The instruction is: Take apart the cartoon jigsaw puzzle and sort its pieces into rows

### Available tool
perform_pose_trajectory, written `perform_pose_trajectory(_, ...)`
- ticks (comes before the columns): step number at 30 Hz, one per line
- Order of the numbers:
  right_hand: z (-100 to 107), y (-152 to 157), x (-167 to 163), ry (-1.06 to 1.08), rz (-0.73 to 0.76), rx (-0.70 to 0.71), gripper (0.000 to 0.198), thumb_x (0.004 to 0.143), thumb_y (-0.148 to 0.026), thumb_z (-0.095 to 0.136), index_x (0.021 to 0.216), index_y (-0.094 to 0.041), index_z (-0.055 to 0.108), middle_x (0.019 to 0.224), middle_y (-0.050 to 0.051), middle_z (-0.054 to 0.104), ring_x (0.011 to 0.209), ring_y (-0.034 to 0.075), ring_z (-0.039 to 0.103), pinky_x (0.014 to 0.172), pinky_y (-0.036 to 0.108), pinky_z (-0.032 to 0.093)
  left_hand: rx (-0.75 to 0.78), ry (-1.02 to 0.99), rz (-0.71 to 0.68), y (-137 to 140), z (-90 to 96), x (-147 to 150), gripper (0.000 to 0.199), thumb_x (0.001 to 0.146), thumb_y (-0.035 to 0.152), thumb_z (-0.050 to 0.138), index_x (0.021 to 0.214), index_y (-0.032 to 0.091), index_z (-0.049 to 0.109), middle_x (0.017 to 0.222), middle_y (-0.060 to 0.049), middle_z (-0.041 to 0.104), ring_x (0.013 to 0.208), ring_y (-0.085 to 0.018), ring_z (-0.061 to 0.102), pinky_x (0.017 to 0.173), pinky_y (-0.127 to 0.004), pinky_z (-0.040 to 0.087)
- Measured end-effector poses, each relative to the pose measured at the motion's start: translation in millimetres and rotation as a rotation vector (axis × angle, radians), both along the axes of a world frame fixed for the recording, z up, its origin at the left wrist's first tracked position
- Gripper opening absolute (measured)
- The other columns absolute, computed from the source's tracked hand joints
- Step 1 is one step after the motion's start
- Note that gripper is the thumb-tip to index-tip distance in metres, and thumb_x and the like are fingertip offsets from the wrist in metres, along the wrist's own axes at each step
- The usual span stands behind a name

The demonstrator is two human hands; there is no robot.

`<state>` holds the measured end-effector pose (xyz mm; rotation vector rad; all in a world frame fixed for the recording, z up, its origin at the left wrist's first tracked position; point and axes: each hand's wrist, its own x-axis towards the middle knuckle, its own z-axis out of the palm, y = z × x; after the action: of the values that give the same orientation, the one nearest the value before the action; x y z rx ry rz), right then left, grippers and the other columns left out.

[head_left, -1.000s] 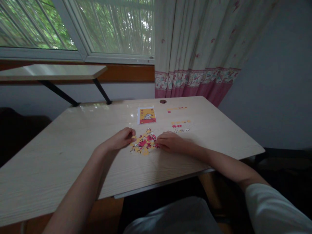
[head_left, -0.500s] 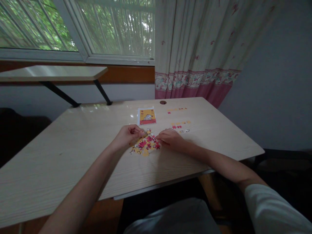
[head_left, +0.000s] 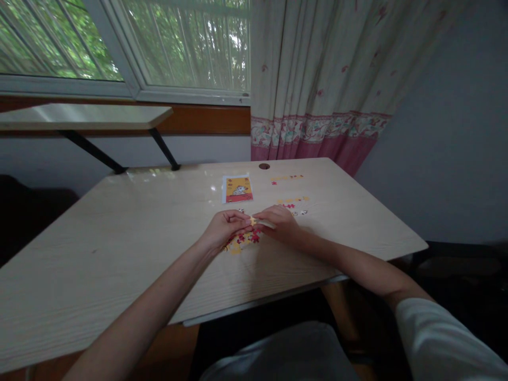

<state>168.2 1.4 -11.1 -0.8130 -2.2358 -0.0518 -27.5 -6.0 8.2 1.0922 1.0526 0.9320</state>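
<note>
A yellow puzzle piece is pinched at the fingertips of my left hand. Close against it on the right, my right hand has its fingers curled, and they meet the left fingertips around the piece; whether a second piece is in them I cannot make out. Under both hands lies a heap of loose puzzle pieces, yellow, pink-red and white, partly hidden by the fingers. Just behind stands out a picture card lying flat, with a white animal on yellow and red.
Short rows of sorted puzzle pieces lie right of the card, with another row farther back. The wooden desk has a round cable hole at its rear. A raised shelf stands back left; a curtain hangs behind.
My left hand has moved right, from the heap's left side to meet my right hand. A yellow piece now shows between the fingertips. My right hand has stayed nearly in place.
</note>
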Motion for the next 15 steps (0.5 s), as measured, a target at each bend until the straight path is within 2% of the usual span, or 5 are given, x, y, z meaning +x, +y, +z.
perform_pose_trajectory(3,0.3,0.2,0.7,0.003,0.005,0.014,0.029,0.088,-0.043,0.048,0.096,-0.021,0.066,0.083,0.006,0.068,0.078,0.017,0.059,0.069,0.029,0.039,-0.047,-0.066,0.021,-0.6,-0.4,0.1,0.031,0.049,0.025,0.084,0.069,0.012,0.064,0.06,-0.004,0.068,0.059,-0.014,0.066,0.056,-0.02,0.052)
perform_pose_trajectory(7,0.2,2.0,2.1,0.019,0.017,0.03,0.029,0.087,-0.043,0.05,0.095,-0.021,0.067,0.08,0.006,0.068,0.076,0.016,0.059,0.068,0.029,0.039,-0.05,-0.083,0.011,-1.6,-0.4,0.6,0.03,0.05,0.025,0.083,0.07,0.012,0.065,0.062,-0.004,0.068,0.061,-0.014,0.066,0.06,-0.022,0.053)
perform_pose_trajectory(11,0.5,4.6,3.5,0.057,0.056,0.027,0.027,0.089,-0.039,0.047,0.097,-0.021,0.066,0.081,0.005,0.067,0.075,0.015,0.059,0.068,0.028,0.04,-0.057,-0.101,0.017,-1.3,0.5,1.0,0.03,0.052,0.023,0.082,0.074,0.012,0.065,0.064,-0.004,0.069,0.063,-0.015,0.067,0.06,-0.022,0.053)
perform_pose_trajectory(15,1.1,4.9,3.2,0.098,0.093,0.02,0.026,0.09,-0.035,0.047,0.102,-0.021,0.065,0.081,0.005,0.066,0.077,0.015,0.059,0.068,0.027,0.041,-0.068,-0.128,-0.013,-2.5,3.7,2.6,0.037,0.05,0.02,0.082,0.082,0.013,0.065,0.063,-0.002,0.068,0.058,-0.013,0.065,0.055,-0.02,0.051)
